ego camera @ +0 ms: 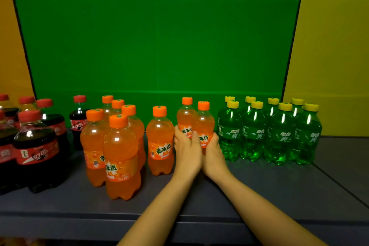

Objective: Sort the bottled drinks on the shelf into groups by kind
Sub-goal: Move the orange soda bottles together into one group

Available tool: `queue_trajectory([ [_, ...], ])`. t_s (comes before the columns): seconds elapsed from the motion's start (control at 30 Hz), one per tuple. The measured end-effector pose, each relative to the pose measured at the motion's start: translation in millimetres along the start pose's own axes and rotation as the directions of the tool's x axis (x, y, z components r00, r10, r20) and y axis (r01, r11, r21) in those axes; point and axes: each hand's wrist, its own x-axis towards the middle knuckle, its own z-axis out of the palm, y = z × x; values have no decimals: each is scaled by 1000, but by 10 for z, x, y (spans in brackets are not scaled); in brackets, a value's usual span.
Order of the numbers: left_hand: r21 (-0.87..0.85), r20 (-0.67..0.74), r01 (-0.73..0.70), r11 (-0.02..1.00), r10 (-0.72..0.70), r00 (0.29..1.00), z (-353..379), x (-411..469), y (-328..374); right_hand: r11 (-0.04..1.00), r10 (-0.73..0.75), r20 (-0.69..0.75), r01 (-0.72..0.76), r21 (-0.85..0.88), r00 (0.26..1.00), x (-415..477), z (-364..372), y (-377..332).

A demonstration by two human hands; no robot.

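Two orange soda bottles stand side by side at mid-shelf: one farther back [186,118] and one nearer [204,124]. My left hand [186,152] wraps the back bottle's lower part. Around the nearer one, my right hand [213,154] is closed. A single orange bottle [160,142] stands just left of my hands. Further left is a cluster of several orange bottles [119,156]. Dark cola bottles with red caps [36,146] fill the far left, and one cola bottle [78,122] stands behind the orange cluster. Green bottles with yellow caps [269,134] are grouped on the right.
The grey shelf [259,185] has bare surface in front of the bottles and at the far right. A green backboard [155,46] closes the rear, with yellow panels on both sides. The shelf's front edge [79,219] runs across the bottom.
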Motion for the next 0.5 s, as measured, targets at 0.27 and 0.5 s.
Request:
queue_trajectory([
  [0.27, -202, 68, 288, 936, -280, 958, 42, 504, -124, 999, -38, -18, 38, -12, 999, 18, 2, 58],
  [0.5, -325, 96, 344, 881, -331, 939, 63, 700, -251, 999, -42, -5, 42, -26, 999, 31, 16, 79],
])
